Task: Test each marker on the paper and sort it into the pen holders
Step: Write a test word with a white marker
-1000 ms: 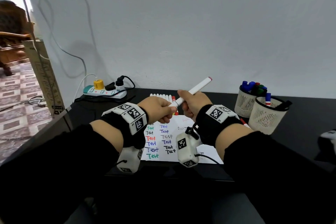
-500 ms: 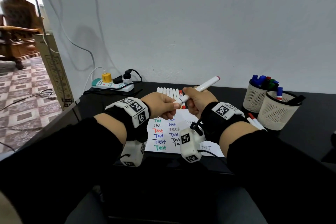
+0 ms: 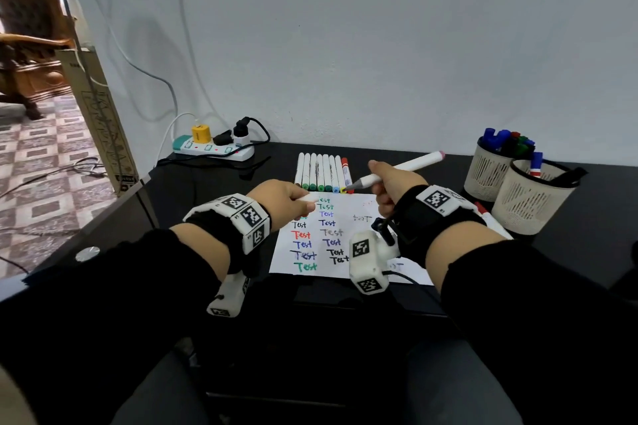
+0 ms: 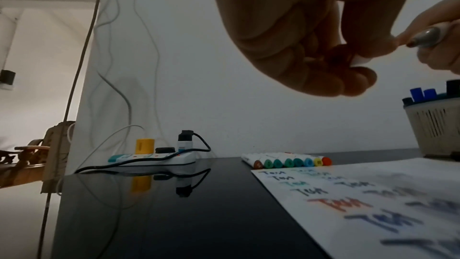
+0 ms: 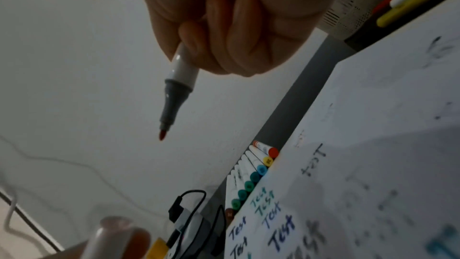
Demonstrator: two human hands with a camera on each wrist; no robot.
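Observation:
My right hand [image 3: 383, 183] grips an uncapped white marker [image 3: 404, 167] above the paper's far edge, its grey nib end pointing left. The right wrist view shows that marker [image 5: 180, 74] with a reddish tip. My left hand [image 3: 293, 198] pinches the white cap [image 3: 309, 198], also seen as the cap [image 4: 358, 63] in the left wrist view. The paper [image 3: 359, 235] carries several coloured "Test" words. Several capped markers [image 3: 324, 172] lie in a row beyond it. Two mesh pen holders [image 3: 486, 179] [image 3: 528, 207] stand at the right with markers inside.
A power strip [image 3: 214, 148] with plugs and cables sits at the back left of the black table [image 3: 207, 203]. A loose red-and-white marker [image 3: 490, 221] lies beside the near holder. The wall is close behind. The table's left edge borders an open doorway.
The cap has come off the marker. My hands, joined at the marker before, have drawn apart: the left holds the cap, the right holds the bare-tipped marker.

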